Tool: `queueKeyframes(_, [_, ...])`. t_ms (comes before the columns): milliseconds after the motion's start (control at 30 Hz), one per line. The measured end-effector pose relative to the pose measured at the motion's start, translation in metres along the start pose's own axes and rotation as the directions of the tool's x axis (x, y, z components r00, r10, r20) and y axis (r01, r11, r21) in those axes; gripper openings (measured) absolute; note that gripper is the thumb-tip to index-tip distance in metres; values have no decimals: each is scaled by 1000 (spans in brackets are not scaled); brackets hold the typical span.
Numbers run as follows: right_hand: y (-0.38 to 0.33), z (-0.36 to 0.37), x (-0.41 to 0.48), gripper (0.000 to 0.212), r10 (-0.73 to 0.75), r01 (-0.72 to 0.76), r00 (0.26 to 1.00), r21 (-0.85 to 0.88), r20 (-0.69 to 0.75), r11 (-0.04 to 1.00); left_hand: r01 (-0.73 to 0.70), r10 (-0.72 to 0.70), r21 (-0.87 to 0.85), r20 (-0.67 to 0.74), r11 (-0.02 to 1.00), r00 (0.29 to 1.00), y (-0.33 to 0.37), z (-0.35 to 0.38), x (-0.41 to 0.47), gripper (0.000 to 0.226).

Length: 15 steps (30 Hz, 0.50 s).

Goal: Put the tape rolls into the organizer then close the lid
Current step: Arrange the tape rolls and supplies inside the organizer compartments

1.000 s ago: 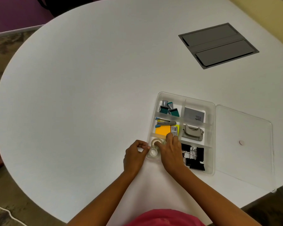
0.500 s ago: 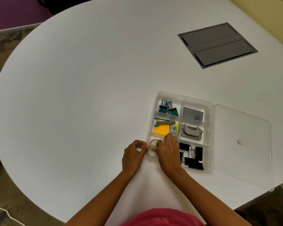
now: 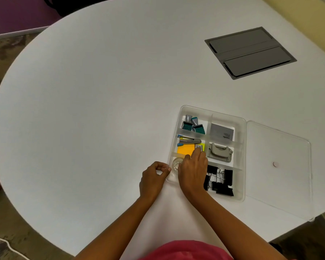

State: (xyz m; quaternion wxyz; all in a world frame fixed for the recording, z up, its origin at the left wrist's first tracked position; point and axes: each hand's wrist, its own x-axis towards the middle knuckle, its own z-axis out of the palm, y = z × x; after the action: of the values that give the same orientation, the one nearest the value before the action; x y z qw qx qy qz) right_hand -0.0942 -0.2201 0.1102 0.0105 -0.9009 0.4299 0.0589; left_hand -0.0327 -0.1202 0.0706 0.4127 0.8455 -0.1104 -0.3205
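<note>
A clear tape roll (image 3: 177, 164) lies in the near-left compartment of the clear plastic organizer (image 3: 240, 198). My right hand (image 3: 192, 170) rests palm down over that compartment, thumb against the roll and fingers reaching the orange sticky notes (image 3: 185, 149). Whatever is under the palm is hidden. My left hand (image 3: 152, 180) is curled outside the organizer's near-left corner, thumb and forefinger pinched at the rim. The clear lid (image 3: 279, 166) lies open flat on the table, to the right of the organizer.
Other compartments hold black binder clips (image 3: 220, 182), a grey hole punch (image 3: 219, 152), a stapler (image 3: 189, 141), small teal boxes (image 3: 193, 125) and a grey card (image 3: 222, 132). A grey cable hatch (image 3: 250, 52) sits far right in the white table (image 3: 92, 119).
My right hand has settled a little further over the tape compartment, covering more of it. My left hand stays at the organizer's corner.
</note>
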Motion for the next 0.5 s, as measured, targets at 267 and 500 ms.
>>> queueKeyframes(267, [-1,8,13,17,52,-60,994,76,100,995,-2,2,-1,-12,1000,1000,1,0,-1,10])
queueKeyframes(500, [4,4,6,22,34,-36,999,51,42,998,-3,3,-2,-13,1000,1000,-1,1,-1,10])
